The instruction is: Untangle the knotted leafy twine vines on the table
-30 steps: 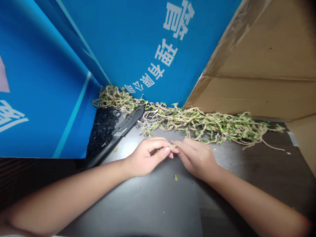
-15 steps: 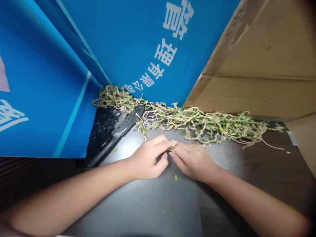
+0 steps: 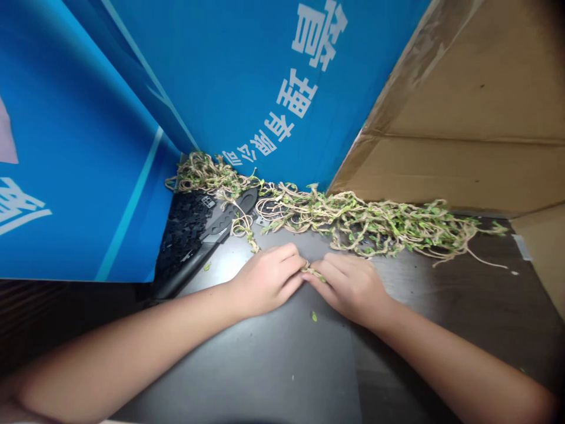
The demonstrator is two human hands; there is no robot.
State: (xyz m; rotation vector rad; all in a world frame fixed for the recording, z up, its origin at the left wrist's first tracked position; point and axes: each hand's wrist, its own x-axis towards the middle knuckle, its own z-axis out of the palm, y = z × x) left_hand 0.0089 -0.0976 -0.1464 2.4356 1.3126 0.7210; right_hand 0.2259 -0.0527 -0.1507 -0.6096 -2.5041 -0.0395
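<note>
Close together over the grey mat, both hands pinch one leafy twine cord [image 3: 314,273]. My left hand [image 3: 269,280] has its fingers closed on the cord, and part of it comes out behind that hand toward a small loop [image 3: 242,225]. Closed as well, my right hand [image 3: 353,288] grips the cord with thumb and fingers just to the right. A long tangled heap of twine with green leaves [image 3: 388,227] lies beyond the hands. A smaller leafy bundle [image 3: 203,172] sits at the back left. The fingers hide much of the held cord.
A black-handled tool [image 3: 194,265] lies left of the hands, beside small black pieces [image 3: 176,227]. Blue printed panels [image 3: 247,76] stand behind and at the left. A cardboard wall [image 3: 463,171] rises at the right. A loose leaf [image 3: 314,316] lies on the grey mat [image 3: 265,365].
My fingers have shifted on the cord, and a short leafy stretch now shows beneath my right fingers. The cord's tail behind my left hand has moved left and lies in a loop.
</note>
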